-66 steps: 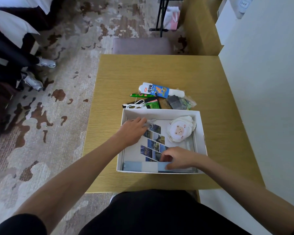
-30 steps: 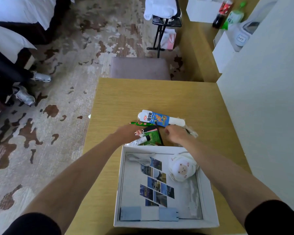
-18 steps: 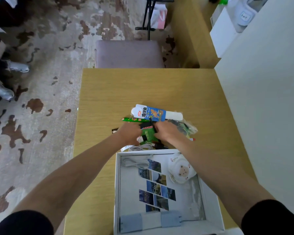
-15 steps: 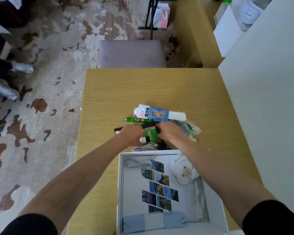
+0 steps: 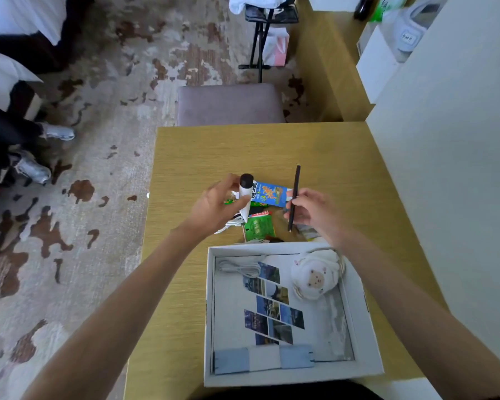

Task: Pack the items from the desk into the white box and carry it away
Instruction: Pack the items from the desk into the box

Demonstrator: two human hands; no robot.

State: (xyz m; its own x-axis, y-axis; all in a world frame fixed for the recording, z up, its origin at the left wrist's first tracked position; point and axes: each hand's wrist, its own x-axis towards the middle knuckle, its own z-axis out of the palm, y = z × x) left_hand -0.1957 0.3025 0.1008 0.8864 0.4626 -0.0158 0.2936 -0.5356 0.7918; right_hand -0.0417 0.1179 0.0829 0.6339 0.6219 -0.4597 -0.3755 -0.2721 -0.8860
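Observation:
The white box (image 5: pixel 209 313) sits at the desk's near edge, holding a grey cable (image 5: pixel 238 267), a sheep plush (image 5: pixel 313 278) and a photo sheet (image 5: pixel 273 310). Beyond it lies a pile: a blue snack packet (image 5: pixel 270 194), a green packet (image 5: pixel 257 228), a white cable (image 5: pixel 228 225). My left hand (image 5: pixel 214 207) is raised over the pile, gripping a white tube with a black cap (image 5: pixel 245 194). My right hand (image 5: pixel 315 212) holds a black pen (image 5: pixel 294 194) nearly upright.
The wooden desk (image 5: pixel 272 148) meets a white wall (image 5: pixel 445 168) on the right. A purple stool (image 5: pixel 228 103) stands at the far edge. Carpet lies to the left, where a person's shoes (image 5: pixel 32 168) rest. A folding stand (image 5: pixel 260 39) is further back.
Both hands left the box, reached into the pile and lifted up: the left with the white tube, the right with the black pen.

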